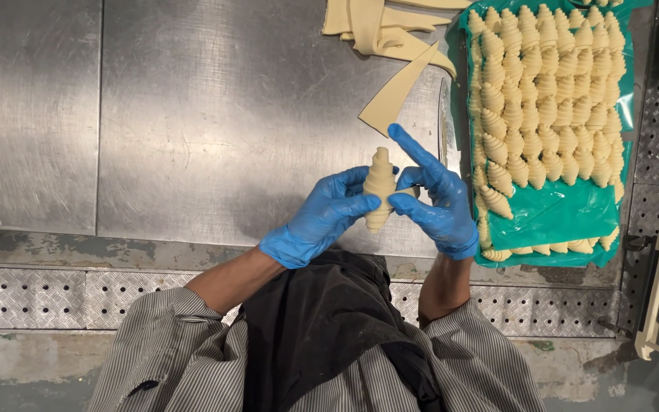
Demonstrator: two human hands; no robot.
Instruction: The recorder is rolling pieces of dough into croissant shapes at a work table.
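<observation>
Nearest us in the head view, our striped sleeves (192,351) and dark apron (329,328) lead up to the gloved hands. Our left hand (318,217) and right hand (440,202) both close their fingers (413,207) around one rolled croissant (379,187), held upright above the steel bench (192,114), seemingly so the roll keeps its shape. The right forefinger points free. Beyond the fingertips lies a cut dough triangle (394,95); right of them, a green-lined tray (566,214) holds rows of shaped croissants (547,99).
</observation>
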